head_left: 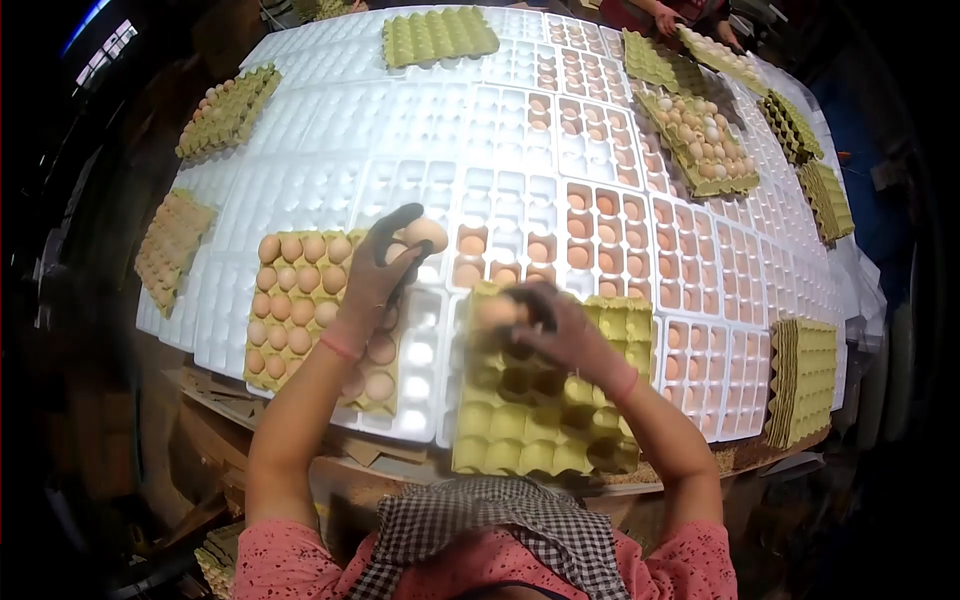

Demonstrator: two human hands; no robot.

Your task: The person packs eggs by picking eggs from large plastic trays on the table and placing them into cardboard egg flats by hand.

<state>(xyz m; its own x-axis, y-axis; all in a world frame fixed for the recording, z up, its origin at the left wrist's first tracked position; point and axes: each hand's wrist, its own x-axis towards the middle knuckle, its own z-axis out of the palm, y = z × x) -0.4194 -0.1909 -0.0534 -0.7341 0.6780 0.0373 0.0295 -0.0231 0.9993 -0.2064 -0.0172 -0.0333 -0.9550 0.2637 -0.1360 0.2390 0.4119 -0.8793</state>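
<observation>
My left hand (378, 280), in a thin glove with dark fingertips, grips a pale brown egg (427, 234) between thumb and fingers. A second egg shows partly behind the thumb. Below that hand lies a yellow-green pulp tray (263, 381) filled with brown eggs; my forearm hides some of them. My right hand (565, 330), gloved too and slightly blurred, has its fingers closed on another egg (497, 311). It is over a yellow-green pulp tray (500, 457) whose visible cups hold no eggs. White moulded trays (420, 425) lie under both pulp trays.
White trays (300, 195) cover the table, several holding eggs at centre and right. Egg-filled pulp trays stand at the left (172, 250) and upper right (695, 150). Stacked pulp trays (815, 380) sit at the right edge. Another person's hand (667, 20) shows at the far side.
</observation>
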